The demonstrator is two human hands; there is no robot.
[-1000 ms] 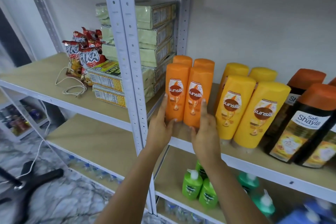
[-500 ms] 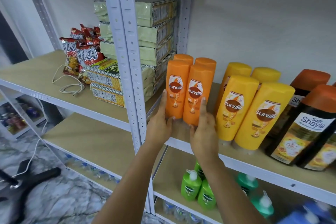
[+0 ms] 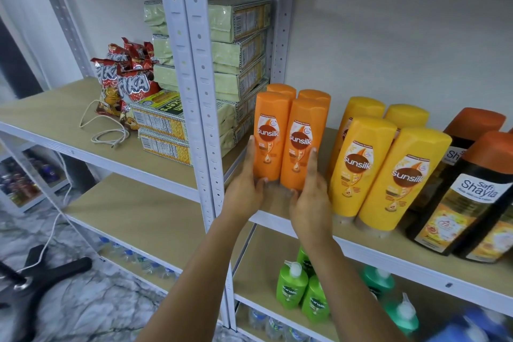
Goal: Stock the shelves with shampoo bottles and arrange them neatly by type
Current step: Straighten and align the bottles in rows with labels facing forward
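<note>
Four orange Sunsilk bottles stand in two rows at the left end of the right shelf. My left hand lies with straight fingers against the left side of the front left bottle, thumb at its base. My right hand presses the right side of the front right bottle the same way. To the right stand four yellow Sunsilk bottles, then dark Safi Shayla bottles with orange caps.
A white upright post stands just left of the orange bottles. Beyond it are stacked green packs, yellow boxes, red snack bags and a white cable. Green and teal pump bottles stand on the shelf below.
Both hands stay against the two front orange bottles. The view has shifted slightly; nothing else has visibly moved.
</note>
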